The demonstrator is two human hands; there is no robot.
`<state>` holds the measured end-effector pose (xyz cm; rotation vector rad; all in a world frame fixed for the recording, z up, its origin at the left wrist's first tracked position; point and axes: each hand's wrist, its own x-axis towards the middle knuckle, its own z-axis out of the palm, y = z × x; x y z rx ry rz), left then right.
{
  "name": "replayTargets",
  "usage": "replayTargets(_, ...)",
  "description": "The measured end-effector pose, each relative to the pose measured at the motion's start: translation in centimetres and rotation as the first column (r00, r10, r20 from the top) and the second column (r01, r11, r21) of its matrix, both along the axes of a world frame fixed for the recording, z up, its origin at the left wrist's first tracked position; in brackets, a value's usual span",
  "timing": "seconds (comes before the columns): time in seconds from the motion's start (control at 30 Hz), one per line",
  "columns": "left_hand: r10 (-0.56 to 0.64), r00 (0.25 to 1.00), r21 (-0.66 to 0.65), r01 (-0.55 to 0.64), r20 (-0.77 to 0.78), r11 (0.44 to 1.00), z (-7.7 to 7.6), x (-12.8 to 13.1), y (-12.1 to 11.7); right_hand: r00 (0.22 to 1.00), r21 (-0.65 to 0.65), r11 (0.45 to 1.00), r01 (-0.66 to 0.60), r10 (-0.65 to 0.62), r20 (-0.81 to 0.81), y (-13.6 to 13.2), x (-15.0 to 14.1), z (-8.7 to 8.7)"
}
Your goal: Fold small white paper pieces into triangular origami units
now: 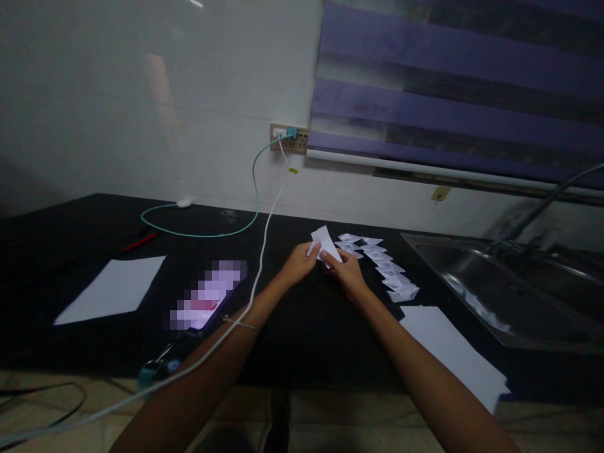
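Observation:
Between both hands is a small folded piece of white paper (pixel 325 242), held a little above the black counter. My left hand (pixel 301 261) grips its left edge, fingers closed with the thumb on top. My right hand (pixel 346 267) pinches its lower right side, thumb pressed on the front. Just right of my right hand, several folded white paper pieces (pixel 389 267) lie in an overlapping row, with a few more behind. Closer to me, a stack of white paper sheets (pixel 448 349) lies partly under my right forearm.
A phone (pixel 210 299) with a lit, blurred screen and a single white sheet (pixel 113 289) lie on the left of the black counter (pixel 325 340). A white cable (pixel 264 245) crosses over my left forearm from the wall socket (pixel 289 137). A metal sink (pixel 472 296) is at the right.

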<state>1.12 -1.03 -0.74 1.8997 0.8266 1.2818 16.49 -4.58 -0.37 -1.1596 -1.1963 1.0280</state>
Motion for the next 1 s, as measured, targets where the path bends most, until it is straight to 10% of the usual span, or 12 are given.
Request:
replayTargets(0.5,0.035,0.997,-0.071,-0.030,0.074,0.997,0.2,0.2,0.0,0.988,0.158,0.987,-0.023,-0.002,0.157,0.2,0.1,-1.1)
replayTargets(1.0,-0.093,0.982,-0.194,0.125,0.166,0.973,0.8,0.6,-0.9,0.961,0.114,0.956,-0.270,0.259,0.101,0.0,-0.3,-1.1)
